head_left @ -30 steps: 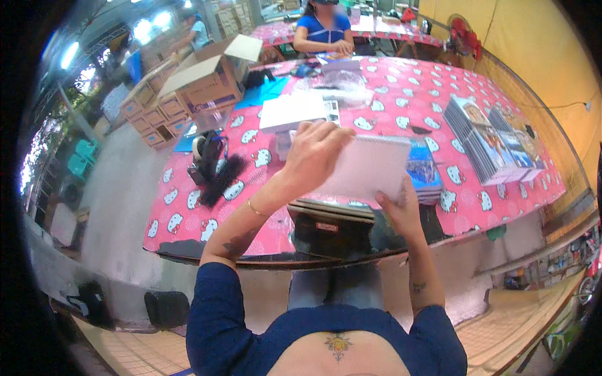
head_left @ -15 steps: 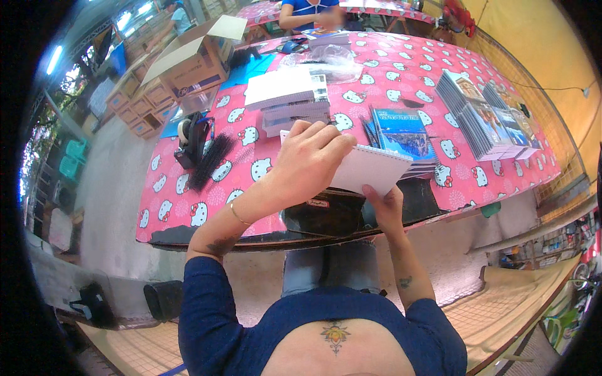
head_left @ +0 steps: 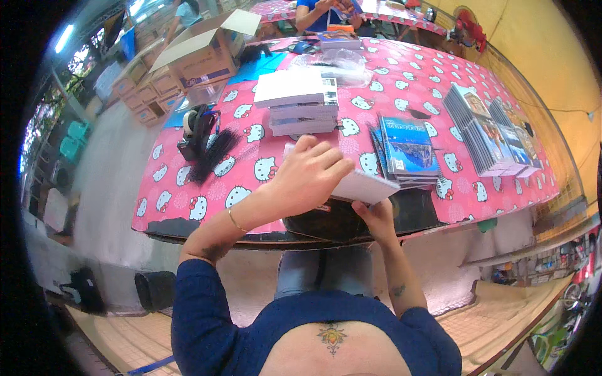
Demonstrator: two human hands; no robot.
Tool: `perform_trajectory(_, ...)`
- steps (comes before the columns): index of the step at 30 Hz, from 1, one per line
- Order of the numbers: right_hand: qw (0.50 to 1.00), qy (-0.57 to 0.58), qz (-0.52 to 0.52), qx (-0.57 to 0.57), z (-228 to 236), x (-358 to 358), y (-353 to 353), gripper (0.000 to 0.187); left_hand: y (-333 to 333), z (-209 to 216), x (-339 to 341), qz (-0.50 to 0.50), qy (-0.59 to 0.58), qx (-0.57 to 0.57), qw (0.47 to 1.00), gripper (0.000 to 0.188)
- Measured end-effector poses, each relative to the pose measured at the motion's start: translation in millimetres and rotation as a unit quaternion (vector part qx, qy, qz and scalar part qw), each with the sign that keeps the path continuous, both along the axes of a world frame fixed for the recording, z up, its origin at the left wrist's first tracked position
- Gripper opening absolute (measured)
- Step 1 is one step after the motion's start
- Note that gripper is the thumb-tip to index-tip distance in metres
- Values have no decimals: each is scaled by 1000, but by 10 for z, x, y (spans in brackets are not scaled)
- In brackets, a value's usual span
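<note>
Between my hands, above the table's near edge, is a white-paged notebook [head_left: 365, 187] with small holes or coils along its upper edge. My left hand [head_left: 311, 174] is closed at its upper left, the fingers curled over that edge. My right hand [head_left: 378, 219] grips its lower right side, thumb on the page. A dark, glossy object [head_left: 326, 220] lies below them, partly hidden. Just beyond my left hand stands a stack of white page blocks [head_left: 298, 94]. To the right, several spiral notebooks with blue picture covers [head_left: 409, 147] are piled.
On the left lie a black tape dispenser [head_left: 193, 135] and a bunch of black coils [head_left: 215, 153]. Spiral notebook stacks [head_left: 486, 135] stand at the right. Farther back are a clear plastic bag [head_left: 342, 66], an open carton [head_left: 200, 56] and a person [head_left: 307, 17] at work.
The notebook has tilted, so less of its white page shows, and it sits slightly lower. My right hand has moved down a little with it. The whole view has shifted slightly.
</note>
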State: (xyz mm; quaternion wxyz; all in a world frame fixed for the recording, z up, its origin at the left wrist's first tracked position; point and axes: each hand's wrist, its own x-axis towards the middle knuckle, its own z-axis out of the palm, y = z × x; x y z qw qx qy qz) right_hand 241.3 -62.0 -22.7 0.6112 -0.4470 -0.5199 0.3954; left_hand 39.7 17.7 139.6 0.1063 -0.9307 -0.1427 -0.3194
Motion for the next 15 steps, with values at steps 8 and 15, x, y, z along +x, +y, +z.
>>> perform_trajectory(8, 994, -38, -93, 52, 106, -354, -30, 72, -257, -1240, -291, 200, -441, -300, 822, 55)
perform_trajectory(15, 990, -54, -117, 52, 119, -473, -14, 79, -497, -1509, -230, 225, -375, -388, 811, 79)
